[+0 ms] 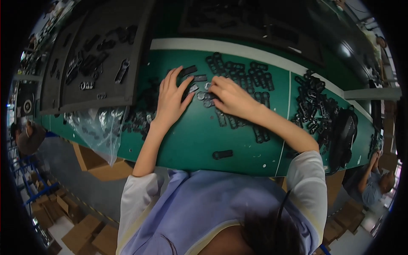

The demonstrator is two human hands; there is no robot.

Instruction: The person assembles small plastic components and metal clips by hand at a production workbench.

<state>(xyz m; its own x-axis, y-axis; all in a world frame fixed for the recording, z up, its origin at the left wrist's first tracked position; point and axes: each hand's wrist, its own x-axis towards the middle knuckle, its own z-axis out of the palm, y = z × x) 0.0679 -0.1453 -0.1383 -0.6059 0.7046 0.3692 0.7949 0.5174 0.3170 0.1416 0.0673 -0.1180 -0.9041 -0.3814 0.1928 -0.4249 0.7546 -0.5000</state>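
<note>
My left hand [171, 98] is over the green table [191, 140], its fingers apart. A small shiny piece [194, 88] lies between its thumb and forefinger tips, and dark rectangular parts [189, 71] are by the fingertips. My right hand [233, 98] is curled, its fingertips closed on a small black part with round ends [208, 97]; the fingers partly cover it. Rows of similar black elongated parts [244, 79] lie beyond and beneath my right hand. One single black part [222, 154] rests nearer to me.
A dark tray [95, 102] with loose parts stands at left, above a clear plastic bag [100, 134]. More small parts [140, 119] lie beside it. At right are a heaped pile of black parts [312, 104] and a dark pouch-like object [343, 138]. Another person [372, 182] sits far right.
</note>
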